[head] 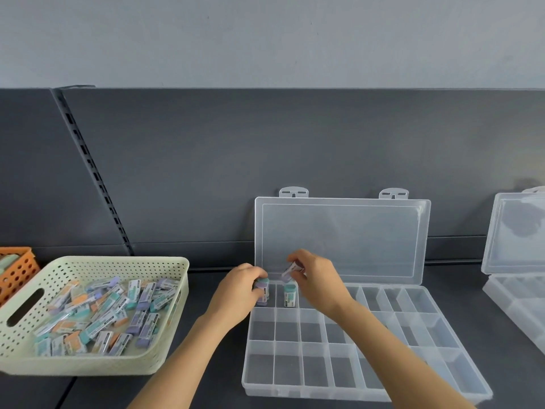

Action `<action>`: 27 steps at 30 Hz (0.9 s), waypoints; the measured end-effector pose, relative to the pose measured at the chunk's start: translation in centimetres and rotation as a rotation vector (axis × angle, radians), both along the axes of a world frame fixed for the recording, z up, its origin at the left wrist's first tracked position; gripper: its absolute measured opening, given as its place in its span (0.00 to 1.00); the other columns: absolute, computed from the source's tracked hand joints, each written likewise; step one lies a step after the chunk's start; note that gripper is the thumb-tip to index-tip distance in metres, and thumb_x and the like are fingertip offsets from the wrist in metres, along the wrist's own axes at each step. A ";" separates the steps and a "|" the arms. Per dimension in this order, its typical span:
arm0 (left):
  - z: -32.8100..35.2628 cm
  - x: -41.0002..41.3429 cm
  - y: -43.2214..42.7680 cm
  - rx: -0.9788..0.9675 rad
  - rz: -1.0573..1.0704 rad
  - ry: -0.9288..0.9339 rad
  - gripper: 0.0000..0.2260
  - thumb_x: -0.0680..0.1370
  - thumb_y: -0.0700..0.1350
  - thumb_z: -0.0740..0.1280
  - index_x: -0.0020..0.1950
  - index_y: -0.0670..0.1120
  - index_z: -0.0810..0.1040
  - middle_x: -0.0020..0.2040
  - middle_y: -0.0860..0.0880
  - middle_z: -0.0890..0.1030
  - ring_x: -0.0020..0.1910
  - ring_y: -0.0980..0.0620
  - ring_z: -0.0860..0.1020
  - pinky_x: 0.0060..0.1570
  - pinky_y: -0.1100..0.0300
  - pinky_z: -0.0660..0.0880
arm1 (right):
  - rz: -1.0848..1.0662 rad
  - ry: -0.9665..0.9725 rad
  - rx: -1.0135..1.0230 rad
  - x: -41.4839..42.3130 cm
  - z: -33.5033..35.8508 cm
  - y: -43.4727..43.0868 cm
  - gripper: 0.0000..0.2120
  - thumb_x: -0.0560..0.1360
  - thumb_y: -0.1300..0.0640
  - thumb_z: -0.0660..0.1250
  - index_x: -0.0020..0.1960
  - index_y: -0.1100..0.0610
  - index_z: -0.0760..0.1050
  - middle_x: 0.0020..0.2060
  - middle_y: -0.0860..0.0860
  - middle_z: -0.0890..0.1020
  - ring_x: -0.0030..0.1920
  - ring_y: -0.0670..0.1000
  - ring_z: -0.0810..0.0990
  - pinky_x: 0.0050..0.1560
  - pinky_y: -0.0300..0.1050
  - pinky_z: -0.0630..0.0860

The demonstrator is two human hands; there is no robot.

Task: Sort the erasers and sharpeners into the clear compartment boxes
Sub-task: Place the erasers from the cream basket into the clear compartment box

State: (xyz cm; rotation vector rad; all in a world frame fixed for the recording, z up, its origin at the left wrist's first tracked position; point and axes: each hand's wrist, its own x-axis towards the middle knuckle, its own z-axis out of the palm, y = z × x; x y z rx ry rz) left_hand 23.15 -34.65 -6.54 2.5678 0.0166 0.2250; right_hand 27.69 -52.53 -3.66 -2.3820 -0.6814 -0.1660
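A clear compartment box (365, 391) lies open on the dark shelf, its lid (342, 237) leaning against the back panel. My left hand (240, 286) grips erasers (263, 293), purple and teal, standing in the far-left back compartment. A teal eraser (290, 296) stands upright in the compartment beside it. Just above that one, my right hand (317, 276) pinches a purple eraser (292, 270). The other compartments hold nothing.
A cream perforated basket (174, 320) at the left holds several wrapped erasers in purple, teal and orange. An orange basket (17, 270) sits behind it at the far left. A second clear box (516, 287) stands open at the right edge.
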 end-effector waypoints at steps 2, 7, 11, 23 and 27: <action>-0.1 -0.1 -0.1 0.002 0.003 -0.005 0.14 0.77 0.41 0.67 0.63 0.49 0.76 0.59 0.54 0.76 0.53 0.56 0.75 0.53 0.62 0.76 | -0.019 -0.022 0.039 -0.2 0.5 -0.3 0.10 0.78 0.63 0.61 0.58 0.60 0.75 0.48 0.54 0.81 0.44 0.51 0.77 0.45 0.37 0.73; -0.1 -0.3 -0.2 -0.016 0.002 -0.038 0.18 0.77 0.42 0.68 0.66 0.50 0.74 0.62 0.54 0.74 0.49 0.62 0.72 0.50 0.70 0.70 | 0.116 -0.048 -0.070 -1.0 0.8 -0.8 0.10 0.77 0.64 0.61 0.55 0.59 0.79 0.48 0.53 0.79 0.45 0.51 0.76 0.44 0.32 0.71; 0.1 -0.6 -0.2 -0.020 0.006 -0.066 0.17 0.78 0.44 0.67 0.67 0.50 0.73 0.63 0.53 0.74 0.57 0.56 0.75 0.53 0.67 0.71 | 0.088 -0.001 -0.183 -1.0 -0.4 -0.5 0.07 0.76 0.65 0.62 0.51 0.61 0.78 0.45 0.55 0.78 0.45 0.56 0.77 0.45 0.47 0.75; -0.7 -2.1 -0.1 -0.061 0.031 -0.048 0.18 0.77 0.46 0.67 0.67 0.50 0.72 0.62 0.53 0.74 0.57 0.56 0.75 0.54 0.67 0.72 | 0.053 0.059 -0.319 -0.7 -1.3 1.1 0.17 0.75 0.54 0.68 0.62 0.56 0.74 0.56 0.52 0.76 0.53 0.53 0.75 0.52 0.41 0.74; -0.6 -2.1 -0.2 -0.065 0.038 -0.031 0.19 0.77 0.46 0.68 0.67 0.50 0.72 0.62 0.53 0.74 0.58 0.54 0.75 0.55 0.66 0.72 | 0.056 0.052 -0.312 -0.7 -1.4 1.6 0.13 0.76 0.55 0.66 0.59 0.56 0.77 0.54 0.53 0.78 0.51 0.53 0.76 0.51 0.43 0.77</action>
